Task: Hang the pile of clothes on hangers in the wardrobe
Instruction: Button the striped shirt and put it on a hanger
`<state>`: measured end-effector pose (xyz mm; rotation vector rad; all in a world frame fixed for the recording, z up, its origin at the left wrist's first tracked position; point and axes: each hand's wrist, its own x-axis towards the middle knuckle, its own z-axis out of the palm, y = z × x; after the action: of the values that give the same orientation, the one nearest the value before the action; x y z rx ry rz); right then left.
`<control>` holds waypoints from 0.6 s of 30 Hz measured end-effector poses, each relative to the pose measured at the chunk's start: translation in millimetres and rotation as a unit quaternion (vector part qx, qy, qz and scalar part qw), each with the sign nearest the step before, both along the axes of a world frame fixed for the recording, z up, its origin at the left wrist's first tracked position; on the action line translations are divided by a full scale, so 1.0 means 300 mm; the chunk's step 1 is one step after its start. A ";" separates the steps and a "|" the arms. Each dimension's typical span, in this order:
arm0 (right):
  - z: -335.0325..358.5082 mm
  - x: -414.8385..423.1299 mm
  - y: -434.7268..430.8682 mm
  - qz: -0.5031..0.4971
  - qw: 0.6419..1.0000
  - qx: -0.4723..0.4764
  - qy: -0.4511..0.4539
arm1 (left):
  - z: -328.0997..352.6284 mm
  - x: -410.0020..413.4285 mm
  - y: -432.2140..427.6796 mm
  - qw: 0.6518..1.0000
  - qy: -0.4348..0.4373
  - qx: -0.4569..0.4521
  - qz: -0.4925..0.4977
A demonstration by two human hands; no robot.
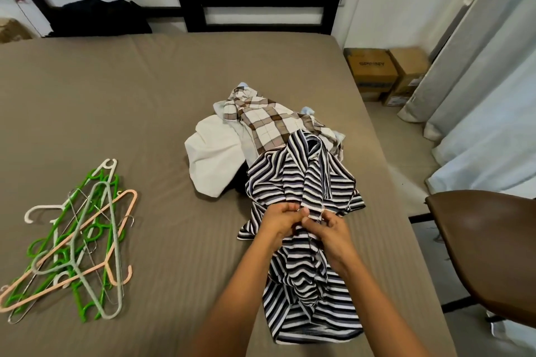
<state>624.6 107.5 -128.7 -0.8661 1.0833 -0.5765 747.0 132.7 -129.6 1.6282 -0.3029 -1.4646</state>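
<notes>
Striped shirt [307, 310], navy/white, lies crumpled on bed [145, 101] at 6 o'clock of clothes pile [261, 122]. Left grip [280, 219] & right grip [327, 229], side by side, fingers curled, both pinch its ribbed edge. Hangers [75, 240] heaped at 9 o'clock, well apart.

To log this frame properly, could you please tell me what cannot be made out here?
Head view:
- Wardrobe: out of frame.
- Dark garment: mostly hidden under striped shirt.
- Chair: cut off by right edge.
- Hangers: tangled, count unclear.
- Left hand, right hand: fingertips partly buried in the shirt.
</notes>
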 end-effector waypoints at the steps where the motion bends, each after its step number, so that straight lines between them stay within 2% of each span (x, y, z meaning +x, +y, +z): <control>1: 0.003 -0.010 -0.003 -0.025 0.999 0.039 -0.023 | 0.001 0.003 0.008 1.000 0.012 -0.011 0.016; 7: 0.017 -0.077 -0.053 -0.143 0.970 0.180 -0.079 | -0.024 0.024 0.049 0.986 0.091 -0.021 0.136; 12: 0.051 -0.103 -0.060 -0.193 0.945 0.223 -0.145 | -0.038 0.029 0.065 0.992 -0.008 0.029 0.124; 14: 0.049 -0.113 -0.058 -0.201 0.948 0.217 -0.121 | -0.030 0.033 0.069 0.991 -0.005 0.025 0.129; 18: 0.041 -0.109 -0.038 -0.174 0.975 0.132 -0.032 | 0.004 0.041 0.074 0.981 0.080 -0.038 0.171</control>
<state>591.9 96.1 -116.4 -0.4241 1.2297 -0.7264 759.2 154.9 -128.3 1.4096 0.0124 -1.2929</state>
